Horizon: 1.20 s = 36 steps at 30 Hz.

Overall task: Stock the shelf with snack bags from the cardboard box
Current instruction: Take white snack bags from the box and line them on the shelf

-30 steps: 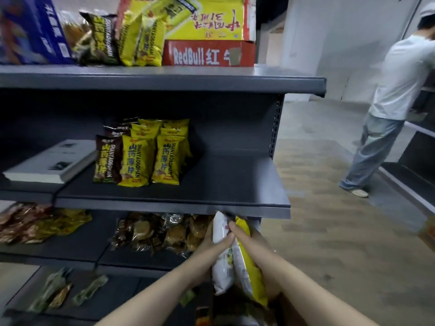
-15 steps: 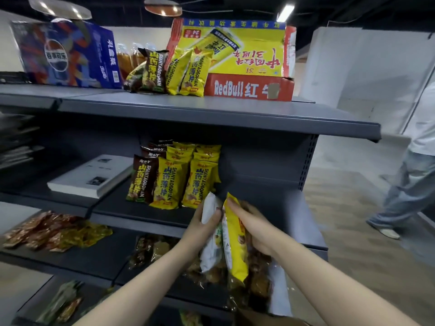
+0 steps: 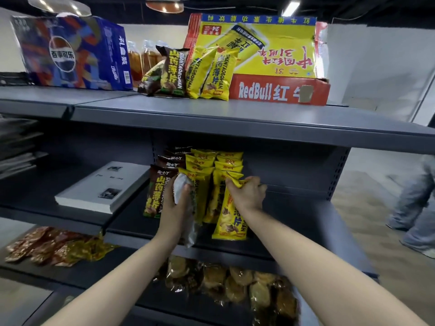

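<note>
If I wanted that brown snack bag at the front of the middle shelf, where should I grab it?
Probably pinch its flat top seam from the front-left: the brown bag stands upright, its left side is free, yellow bags crowd its right.

Dim store lit by ceiling lamps (image 3: 164, 5); wide-angle bending and blur at edges.

1. A person (image 3: 410, 203): we see only blurred legs, cut by the right edge.
2. Our left hand (image 3: 174, 205) covers the white bag (image 3: 180, 184); we can't read its front.
3. Our right hand (image 3: 247, 191) hides the top of the yellow bag (image 3: 229, 220).
</note>
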Motion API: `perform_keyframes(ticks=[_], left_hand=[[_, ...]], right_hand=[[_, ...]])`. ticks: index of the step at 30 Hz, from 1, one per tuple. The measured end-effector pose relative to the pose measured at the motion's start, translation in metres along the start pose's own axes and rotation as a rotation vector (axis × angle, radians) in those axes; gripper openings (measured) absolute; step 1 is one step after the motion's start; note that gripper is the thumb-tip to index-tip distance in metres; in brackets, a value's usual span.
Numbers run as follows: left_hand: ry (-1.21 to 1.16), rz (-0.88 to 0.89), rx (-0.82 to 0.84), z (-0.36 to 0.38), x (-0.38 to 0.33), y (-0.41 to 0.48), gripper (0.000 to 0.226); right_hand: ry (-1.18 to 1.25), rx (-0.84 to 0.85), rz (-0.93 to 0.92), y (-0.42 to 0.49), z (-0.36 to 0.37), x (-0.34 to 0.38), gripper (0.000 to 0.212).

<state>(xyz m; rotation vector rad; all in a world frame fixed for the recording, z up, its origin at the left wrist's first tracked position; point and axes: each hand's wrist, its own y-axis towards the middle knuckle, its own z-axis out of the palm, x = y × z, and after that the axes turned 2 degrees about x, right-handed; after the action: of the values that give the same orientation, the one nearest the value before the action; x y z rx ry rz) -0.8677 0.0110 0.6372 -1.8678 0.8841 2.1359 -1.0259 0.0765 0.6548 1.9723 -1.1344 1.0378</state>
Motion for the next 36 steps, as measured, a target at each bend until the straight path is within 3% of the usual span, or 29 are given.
perform_keyframes(ticks=[7,12,17,20,26,28,36], left_hand=[[0.055,0.061,0.009,-0.019,0.009,0.024,0.040],[0.009,0.046,0.020,-0.026,0.022,0.036,0.032],[-0.028,0.017,0.079,-0.023,0.032,0.044,0.032],[-0.029,0.028,0.090,-0.019,0.035,0.049,0.036],[-0.028,0.055,0.122,-0.018,0.044,0.049,0.055],[-0.022,0.050,0.123,-0.018,0.045,0.050,0.055],[-0.017,0.061,0.118,-0.019,0.046,0.055,0.057]], right_hand=[[-0.137,-0.171,0.097,0.017,0.049,0.006,0.070],[-0.087,-0.275,0.151,0.023,0.070,0.010,0.072],[0.057,-0.201,0.194,0.024,0.067,0.010,0.083],[-0.051,-0.095,-0.010,0.015,0.048,-0.007,0.092],[-0.984,0.169,-0.957,-0.005,-0.001,-0.057,0.112],[-1.111,0.171,-0.999,-0.006,0.001,-0.064,0.117],[-1.177,0.164,-0.912,0.006,0.029,-0.059,0.121]])
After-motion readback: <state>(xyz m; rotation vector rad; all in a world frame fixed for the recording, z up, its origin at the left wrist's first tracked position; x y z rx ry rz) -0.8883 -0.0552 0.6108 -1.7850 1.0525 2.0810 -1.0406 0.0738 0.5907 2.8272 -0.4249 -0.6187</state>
